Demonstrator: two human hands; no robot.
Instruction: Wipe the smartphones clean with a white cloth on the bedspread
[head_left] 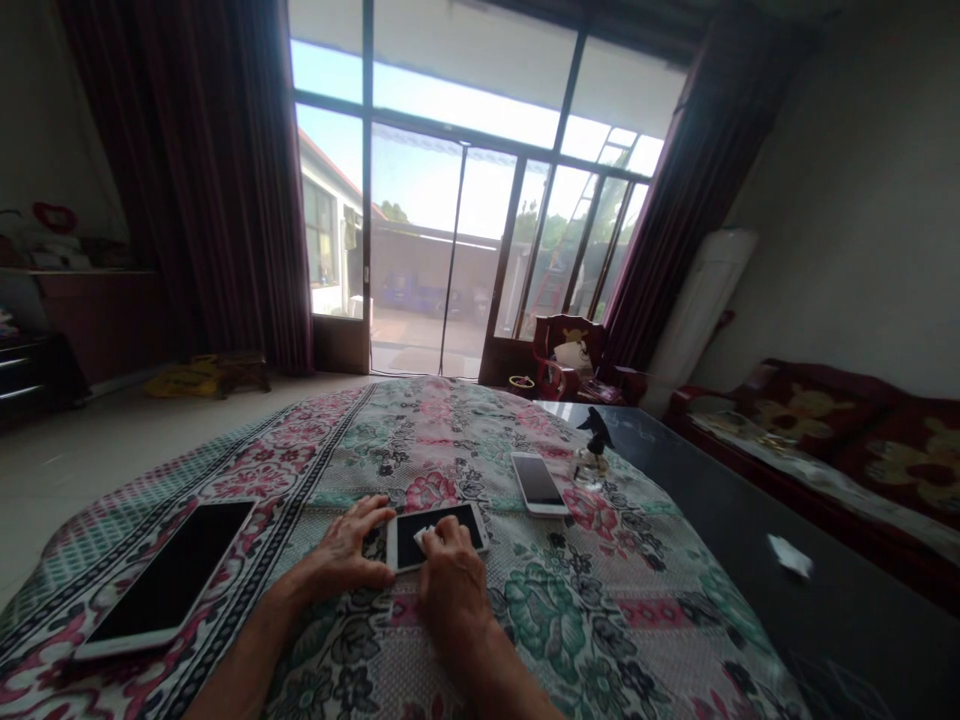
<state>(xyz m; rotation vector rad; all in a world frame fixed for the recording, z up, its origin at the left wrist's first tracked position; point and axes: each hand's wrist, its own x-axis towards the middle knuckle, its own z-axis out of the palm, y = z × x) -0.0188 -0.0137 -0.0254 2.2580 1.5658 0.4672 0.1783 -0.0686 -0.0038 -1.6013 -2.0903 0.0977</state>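
A white smartphone [466,524] with a dark screen lies flat on the patterned tablecloth [600,640], straight in front of me. My left hand [346,545] rests at its left end, thumb and fingers spread apart around that edge. Bunched fingers of my right hand [454,565] press a small white tissue [421,535] onto the screen. Most of the tissue is hidden beneath the fingers. Further off to the right lies a second white smartphone [538,484], screen up. On the left is a larger white-framed device with a black screen [174,575], like a tablet.
A small dark figurine on a clear base [594,440] stands near the cloth's right edge. Beyond it, a dark low table [720,540] carries a crumpled white paper [790,556]. A red wooden sofa [825,420] is at right, and a glass door [420,250] lies ahead.
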